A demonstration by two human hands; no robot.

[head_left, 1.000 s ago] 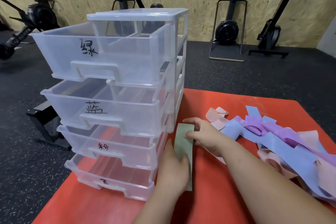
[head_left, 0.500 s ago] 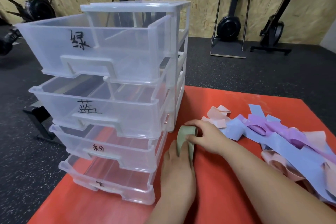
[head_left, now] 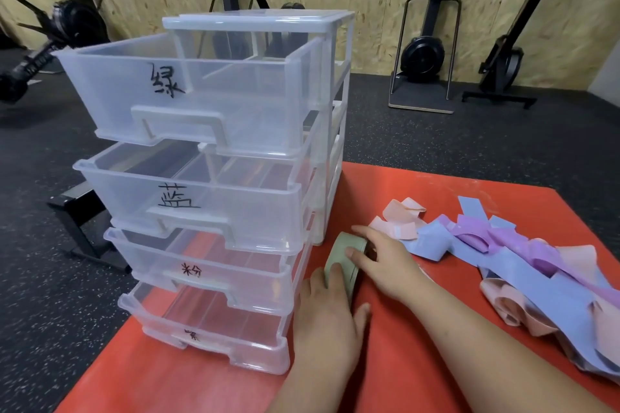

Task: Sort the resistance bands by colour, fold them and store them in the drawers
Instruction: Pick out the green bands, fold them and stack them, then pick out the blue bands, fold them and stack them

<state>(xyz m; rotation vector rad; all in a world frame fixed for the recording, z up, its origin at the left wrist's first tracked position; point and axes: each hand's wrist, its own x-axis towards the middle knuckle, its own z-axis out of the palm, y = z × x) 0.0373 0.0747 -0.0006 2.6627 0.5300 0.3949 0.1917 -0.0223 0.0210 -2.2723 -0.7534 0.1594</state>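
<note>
a person's left hand (head_left: 327, 318) presses flat-fingered on the near end of a green resistance band (head_left: 340, 256) while the right hand (head_left: 385, 261) pinches its folded far end, on a red mat (head_left: 436, 198) just beside a clear four-drawer unit (head_left: 255, 157), near a pile of blue, purple and pink bands (head_left: 536, 265).

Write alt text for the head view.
The left hand presses a green band on a red mat while the right hand grips its folded end, beside a clear unit of four open drawers. Pink, blue and purple bands lie piled on the right.
</note>
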